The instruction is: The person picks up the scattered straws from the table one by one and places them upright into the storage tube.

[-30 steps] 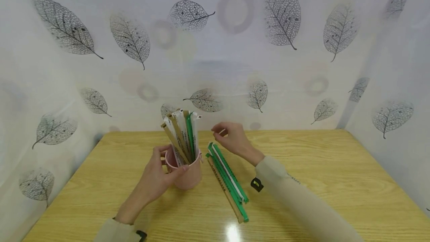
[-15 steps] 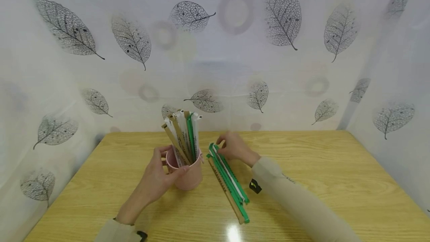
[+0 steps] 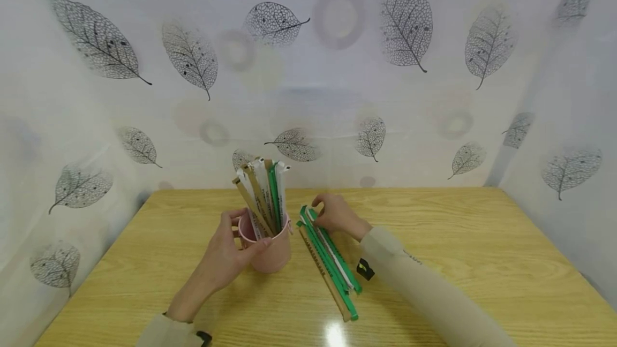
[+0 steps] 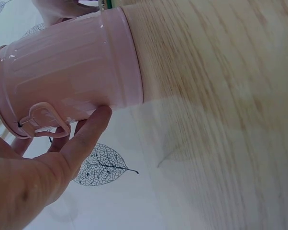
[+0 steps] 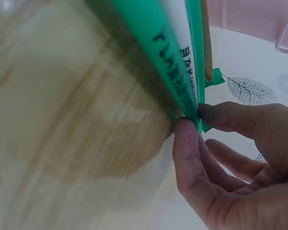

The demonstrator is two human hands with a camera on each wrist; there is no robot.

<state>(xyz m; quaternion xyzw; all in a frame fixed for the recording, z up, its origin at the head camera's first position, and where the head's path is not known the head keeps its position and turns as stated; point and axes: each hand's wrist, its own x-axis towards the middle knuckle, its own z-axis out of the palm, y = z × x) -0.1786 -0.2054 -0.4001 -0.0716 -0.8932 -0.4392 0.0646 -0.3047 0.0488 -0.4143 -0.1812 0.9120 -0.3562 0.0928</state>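
My left hand (image 3: pixel 226 250) holds a small pink bucket (image 3: pixel 273 253), thumb at its near rim and fingers along its left side. Several paper-wrapped straws (image 3: pixel 262 197) in white, brown and green stand in it, leaning left and upright. On the table right of the bucket, my right hand (image 3: pixel 337 214) pinches the far end of a green-wrapped straw (image 5: pixel 168 62) between thumb and forefinger. Right beside that straw lie a white-wrapped straw (image 3: pixel 332 255), more green ones and a brown-wrapped straw (image 3: pixel 325 277). A looped side handle (image 4: pixel 48 120) shows on the bucket in the left wrist view.
The wood-grain table (image 3: pixel 448 261) spreads out on both sides. Behind it and at its sides hangs a pale curtain (image 3: pixel 328 84) with a leaf print.
My right hand has come down from above the straws to the green straw's far end and pinched it. That straw has shifted slightly right at its near end. The left hand stays put.
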